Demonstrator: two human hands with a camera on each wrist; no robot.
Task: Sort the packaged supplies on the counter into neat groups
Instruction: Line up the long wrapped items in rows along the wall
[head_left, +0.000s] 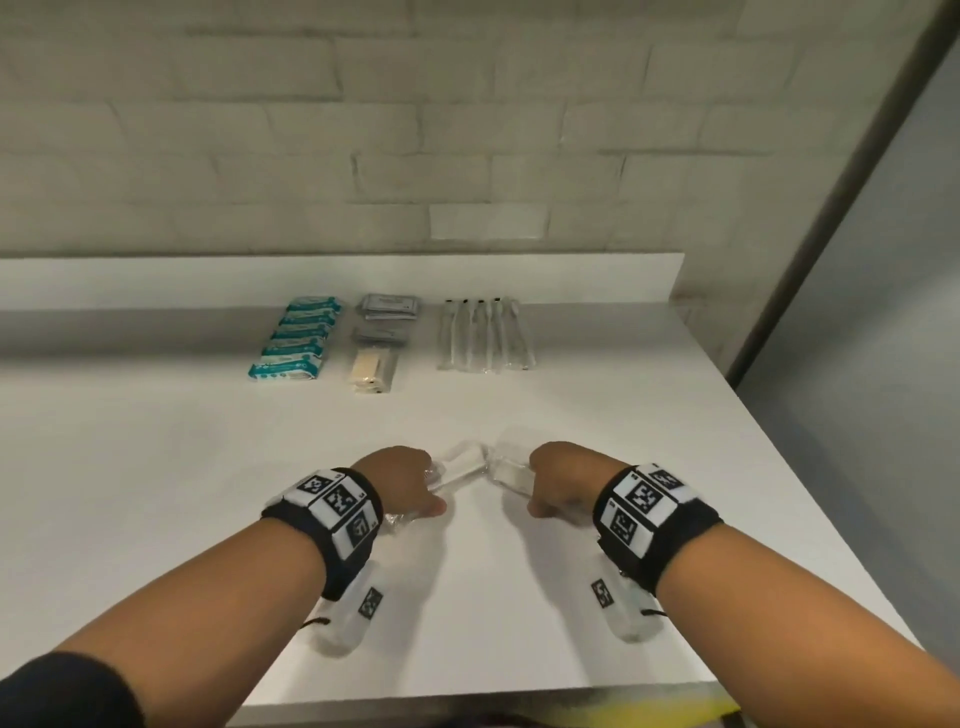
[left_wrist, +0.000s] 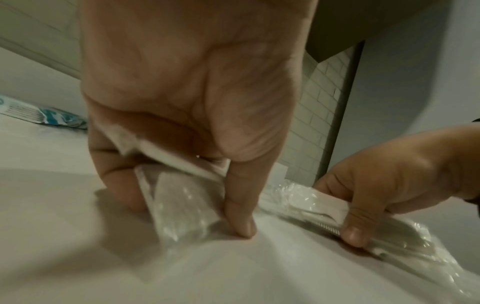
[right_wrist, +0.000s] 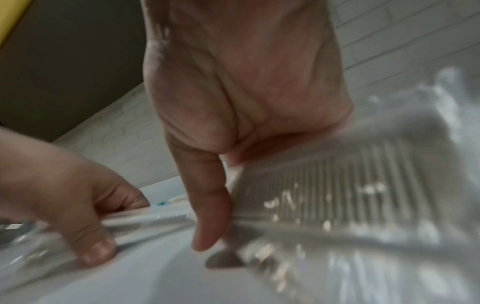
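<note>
Near the counter's front middle, each hand holds a comb sealed in clear plastic. My left hand (head_left: 410, 483) pinches one wrapped comb (head_left: 460, 467) between thumb (left_wrist: 239, 205) and fingers, its lower end on the counter. My right hand (head_left: 558, 483) grips a second wrapped comb (head_left: 511, 470), whose teeth (right_wrist: 337, 195) show blurred in the right wrist view. The two packets' far ends nearly meet between the hands. At the back lie sorted groups: teal packets (head_left: 291, 338), grey sachets (head_left: 387, 309), beige packets (head_left: 371, 371) and wrapped toothbrushes (head_left: 485, 335).
The white counter (head_left: 156, 493) ends at a front edge near my forearms and at a right edge (head_left: 810, 493) beside a grey wall. A raised ledge and a brick wall (head_left: 363, 156) stand behind the sorted rows.
</note>
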